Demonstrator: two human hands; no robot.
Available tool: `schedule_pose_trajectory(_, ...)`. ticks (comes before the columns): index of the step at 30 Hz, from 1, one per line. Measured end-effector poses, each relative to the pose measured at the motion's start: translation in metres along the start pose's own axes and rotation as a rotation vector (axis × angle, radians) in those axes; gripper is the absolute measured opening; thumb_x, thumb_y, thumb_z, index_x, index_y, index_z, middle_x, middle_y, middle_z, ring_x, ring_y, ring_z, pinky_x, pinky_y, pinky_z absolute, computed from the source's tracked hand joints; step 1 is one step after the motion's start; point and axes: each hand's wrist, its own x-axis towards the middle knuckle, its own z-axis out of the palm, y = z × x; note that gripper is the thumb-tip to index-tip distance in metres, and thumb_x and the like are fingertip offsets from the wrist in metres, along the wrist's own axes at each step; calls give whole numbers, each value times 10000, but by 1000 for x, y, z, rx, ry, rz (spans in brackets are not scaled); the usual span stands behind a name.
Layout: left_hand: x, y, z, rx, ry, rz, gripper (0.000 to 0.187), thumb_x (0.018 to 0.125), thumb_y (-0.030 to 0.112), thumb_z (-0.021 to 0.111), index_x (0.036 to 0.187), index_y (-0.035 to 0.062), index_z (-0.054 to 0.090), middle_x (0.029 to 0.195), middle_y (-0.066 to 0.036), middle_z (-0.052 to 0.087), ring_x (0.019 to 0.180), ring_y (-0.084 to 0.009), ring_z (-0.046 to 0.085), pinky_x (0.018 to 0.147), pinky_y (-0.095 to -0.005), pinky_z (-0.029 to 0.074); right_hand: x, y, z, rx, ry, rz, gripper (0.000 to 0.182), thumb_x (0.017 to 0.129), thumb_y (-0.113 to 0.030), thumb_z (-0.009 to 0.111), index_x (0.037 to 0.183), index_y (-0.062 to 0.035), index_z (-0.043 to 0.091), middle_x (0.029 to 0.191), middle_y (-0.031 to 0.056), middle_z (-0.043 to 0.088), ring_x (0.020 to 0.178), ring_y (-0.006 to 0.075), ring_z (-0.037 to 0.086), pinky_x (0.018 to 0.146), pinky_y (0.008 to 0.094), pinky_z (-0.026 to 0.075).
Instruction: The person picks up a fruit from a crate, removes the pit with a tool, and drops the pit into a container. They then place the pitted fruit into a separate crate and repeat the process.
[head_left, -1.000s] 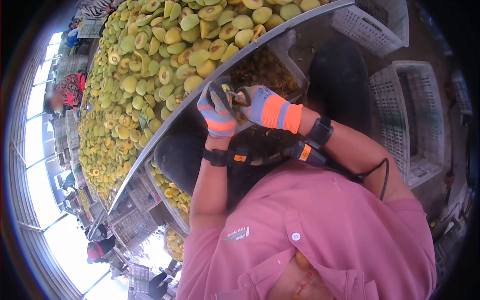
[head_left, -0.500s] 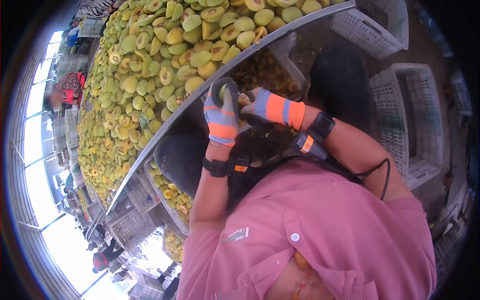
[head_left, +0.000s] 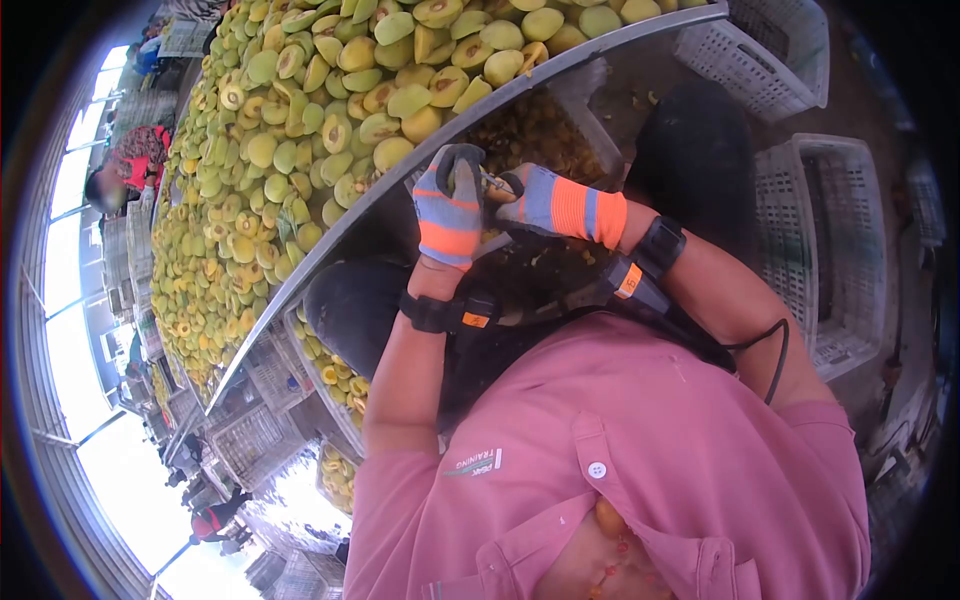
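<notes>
Both hands wear grey-and-orange work gloves and are close together in front of the metal table edge. My left hand is curled around a green fruit half, mostly hidden by the dark glove fingers. Coming in from the right, my right hand grips a small tool with a brown handle. Its thin metal end points at the fruit in the left palm. Just beyond the hands lies a big heap of halved green-yellow fruit, some with brown pits showing.
The metal table rim runs diagonally past my knees. Below the hands, a container holds brown scraps. White plastic crates stand at the right, and a crate of fruit halves is by my left knee. A person sits across the table.
The view has shifted slightly. My hands remain together at the fruit; the left has turned so less green shows, and the right has drawn back a little, showing more of the tool.
</notes>
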Motion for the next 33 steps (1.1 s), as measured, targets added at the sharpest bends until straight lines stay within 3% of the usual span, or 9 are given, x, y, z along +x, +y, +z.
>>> schedule_pose_trajectory(6,-12,-8,25,-165,259,-10,225,933,125,472,1024,-28,610,882,-101,640,780,-167,592,715,-282,478,-9,-10,2,-118,81,-18,246,749,-204,642,835,26,650,694,140,646,608,164,571,581,330,463)
schedule_pose_trajectory(9,-5,-7,17,191,181,263,182,884,15,497,1027,0,609,876,-79,634,758,-167,600,705,-272,484,-14,-6,7,-68,108,-17,259,750,-212,645,833,33,648,691,142,646,610,169,577,578,334,469)
schedule_pose_trajectory(12,1,1,6,118,43,267,231,821,38,591,1051,16,608,888,-129,642,763,-251,633,694,-300,505,-15,-2,5,21,72,-135,251,746,-216,650,820,24,655,675,114,637,583,165,574,541,329,463)
schedule_pose_trajectory(15,6,15,-4,-268,-209,-72,250,810,72,625,1053,13,610,899,-135,644,792,-259,641,706,-301,510,-27,-18,-16,177,-135,128,198,769,-193,669,805,2,665,645,54,612,545,111,542,478,289,423)
schedule_pose_trajectory(18,11,18,-10,-55,-322,169,222,872,98,580,1068,-1,607,921,-95,643,802,-181,625,725,-274,499,-30,-5,-27,314,-434,-172,160,797,-176,685,797,-17,671,623,0,578,524,63,508,443,243,373)
schedule_pose_trajectory(21,4,25,-8,-321,-296,-101,222,908,102,548,1091,-11,602,950,-74,639,836,-131,614,732,-260,494,-27,4,-23,311,-430,-233,165,811,-183,694,796,-20,671,616,-18,568,524,45,494,443,228,360)
schedule_pose_trajectory(27,-21,33,-14,-112,-133,-45,215,905,80,544,1088,-16,604,949,-77,644,775,-134,634,694,-258,499,-27,-1,-8,162,-376,-202,172,804,-198,691,803,-27,672,635,-10,582,558,51,506,484,251,394)
schedule_pose_trajectory(31,-28,30,-22,-250,-321,-317,187,944,116,498,1022,-16,605,900,-55,628,734,-119,623,669,-237,485,-33,-19,-5,-84,-340,-117,181,803,-200,667,815,-20,674,660,8,608,591,82,526,540,289,440)
schedule_pose_trajectory(33,-25,33,-25,-406,-388,-410,203,949,145,499,1007,-15,610,890,-47,623,736,-118,612,664,-239,479,-35,-22,-8,122,-460,40,182,805,-195,661,838,-16,675,682,12,614,619,95,545,566,288,457)
